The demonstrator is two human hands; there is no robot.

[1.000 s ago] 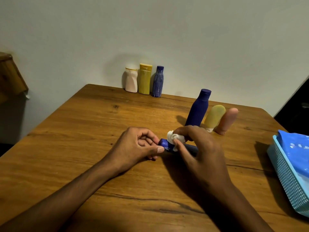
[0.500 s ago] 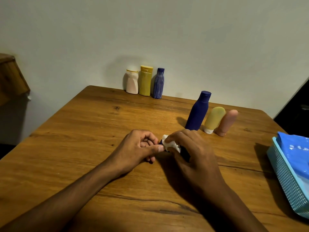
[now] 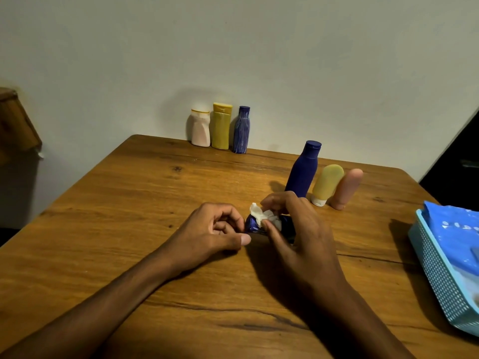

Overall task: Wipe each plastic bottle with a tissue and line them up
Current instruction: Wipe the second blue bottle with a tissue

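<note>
Fingers (image 3: 269, 225) of the right hand (image 3: 298, 229) are pinching a tissue (image 3: 263, 216) against the lying blue bottle (image 3: 252, 226) (left hand (image 3: 215, 234) is curling loosely at its cap end, apparently steadying it).

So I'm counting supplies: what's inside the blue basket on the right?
The light blue basket holds a blue plastic packet, which covers most of the inside. Anything beneath it, and whatever lies past the frame edge, cannot be seen.

two bare forearms, no sleeves, left hand (image 3: 212, 229), right hand (image 3: 298, 234), short nails
</note>
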